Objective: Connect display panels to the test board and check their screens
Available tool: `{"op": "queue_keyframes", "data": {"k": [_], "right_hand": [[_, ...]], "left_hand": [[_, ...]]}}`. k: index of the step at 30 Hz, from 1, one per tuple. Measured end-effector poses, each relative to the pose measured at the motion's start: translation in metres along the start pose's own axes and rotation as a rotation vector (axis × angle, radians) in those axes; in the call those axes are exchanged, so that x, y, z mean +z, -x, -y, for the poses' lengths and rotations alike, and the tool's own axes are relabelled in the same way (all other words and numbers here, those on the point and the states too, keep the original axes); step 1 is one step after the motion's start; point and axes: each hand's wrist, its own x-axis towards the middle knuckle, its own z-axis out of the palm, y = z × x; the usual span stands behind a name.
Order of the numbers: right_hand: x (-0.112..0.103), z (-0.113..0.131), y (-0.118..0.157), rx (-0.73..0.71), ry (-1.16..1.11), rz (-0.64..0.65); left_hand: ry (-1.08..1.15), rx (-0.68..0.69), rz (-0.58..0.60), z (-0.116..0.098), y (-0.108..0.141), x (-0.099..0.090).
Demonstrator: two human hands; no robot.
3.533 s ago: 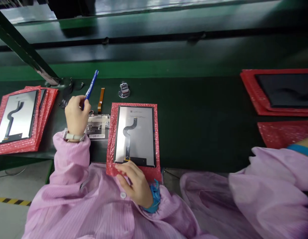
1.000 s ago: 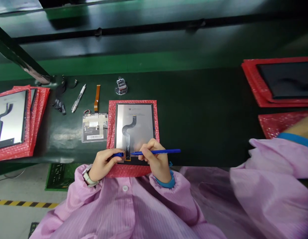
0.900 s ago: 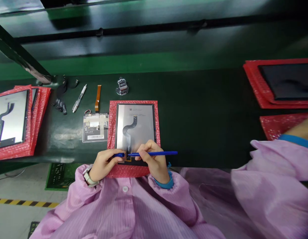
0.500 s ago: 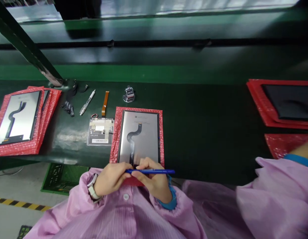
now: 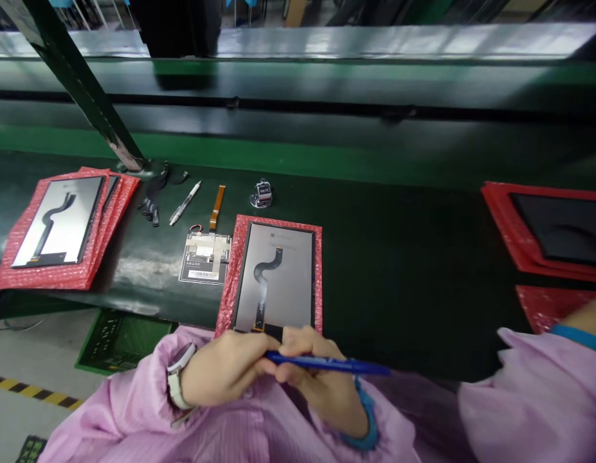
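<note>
My right hand (image 5: 321,376) is closed around a blue pen (image 5: 348,365), which points rightward and slightly down. My left hand (image 5: 230,368) is closed too, its fingertips meeting the right hand's at the pen's left end; what is between them is hidden. Just beyond both hands lies a display panel (image 5: 290,280), back up, with a dark curved flex cable (image 5: 260,289) on it. Red bubble wrap (image 5: 229,292) lies under the panel. Left of it is a small circuit board assembly (image 5: 206,257) with an orange ribbon cable (image 5: 217,207).
A metal tally counter (image 5: 262,194), a white pen (image 5: 185,203) and black cable pieces (image 5: 153,199) lie behind. Display panels on red wrap are stacked left (image 5: 61,222) and right (image 5: 562,225). A co-worker's pink sleeve (image 5: 543,392) reaches in at right. A green post (image 5: 85,96) stands far left.
Both hands have drawn back from the panel's lower edge toward my body and shifted right. The blue pen now tilts down to the right. The view has tipped up a little.
</note>
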Motion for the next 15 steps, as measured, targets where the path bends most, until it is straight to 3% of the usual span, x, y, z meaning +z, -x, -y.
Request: {"op": "queue_keyframes", "data": {"k": [2, 5, 8, 12, 15], "right_hand": [[-0.012, 0.002, -0.014, 0.106, -0.039, 0.048], [-0.023, 0.008, -0.038, 0.18, -0.11, -0.09], [-0.023, 0.016, -0.06, 0.151, -0.115, -0.168], [-0.02, 0.015, -0.087, 0.091, -0.124, -0.058], [-0.024, -0.004, -0.119, 0.045, -0.022, 0.039]], "left_hand": [[0.025, -0.061, -0.009, 0.004, -0.007, -0.01], [0.006, -0.104, -0.042, 0.009, -0.017, -0.027], [-0.029, -0.078, -0.096, 0.011, -0.022, -0.039], [-0.094, 0.002, -0.237, 0.022, -0.03, -0.043], [-0.172, 0.079, -0.378, 0.05, -0.047, -0.052]]}}
